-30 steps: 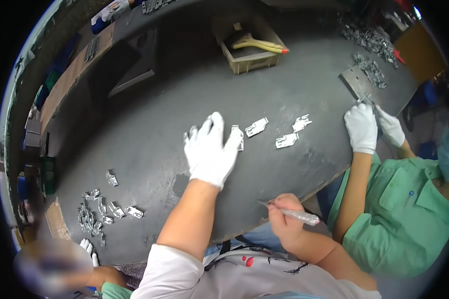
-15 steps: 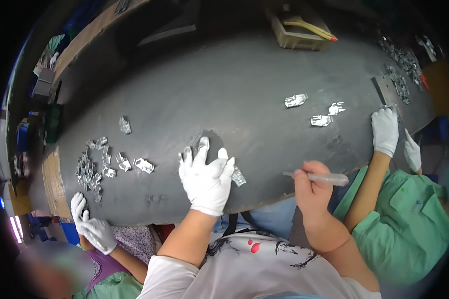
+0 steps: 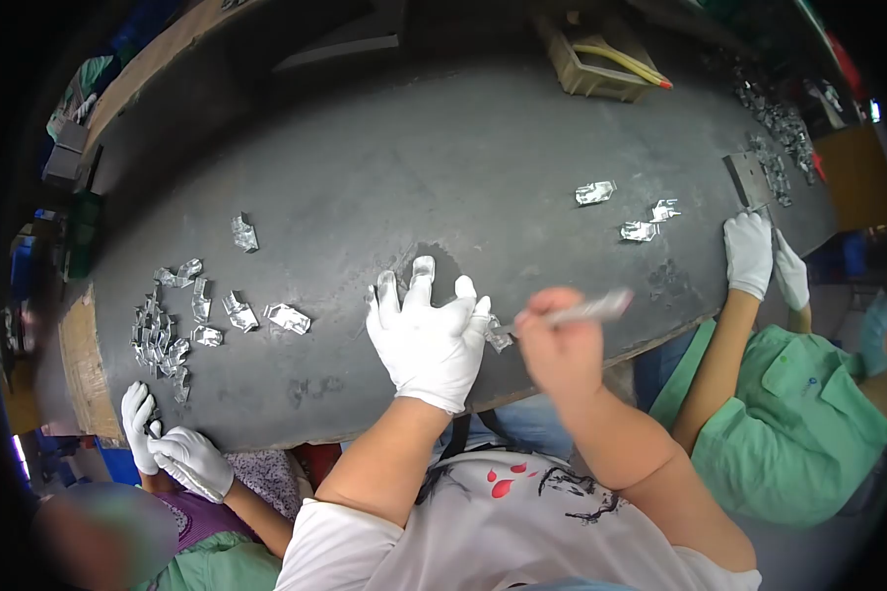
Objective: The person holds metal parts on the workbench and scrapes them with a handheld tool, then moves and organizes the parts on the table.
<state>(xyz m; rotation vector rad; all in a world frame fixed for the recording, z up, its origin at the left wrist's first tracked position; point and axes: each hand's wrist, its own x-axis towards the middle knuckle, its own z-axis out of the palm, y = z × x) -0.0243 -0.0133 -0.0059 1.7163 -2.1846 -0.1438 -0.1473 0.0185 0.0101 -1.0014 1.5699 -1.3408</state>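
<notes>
My left hand (image 3: 426, 340), in a white glove with grey-stained fingertips, rests palm down on the dark table. Its outer fingers are spread, while the thumb side holds a small bent shiny metal part (image 3: 500, 337) against the tabletop. Part of that piece is hidden by the glove. My bare right hand (image 3: 562, 340) is closed around a slim pen-like tool (image 3: 596, 308) with a pale translucent handle. The tool's working end is hidden behind the blurred fingers, right beside the metal part.
Loose metal parts (image 3: 288, 317) lie to the left beside a heap (image 3: 153, 330); more parts (image 3: 594, 192) are at right. A bin (image 3: 601, 84) with a yellow-handled tool (image 3: 621, 61) stands at the back. Co-workers' gloved hands (image 3: 189, 461) (image 3: 749, 254) are on both sides.
My right hand has moved left with the pen-like tool, up to the metal part. My left hand and the part have shifted slightly right and away from me. The view has moved slightly.
</notes>
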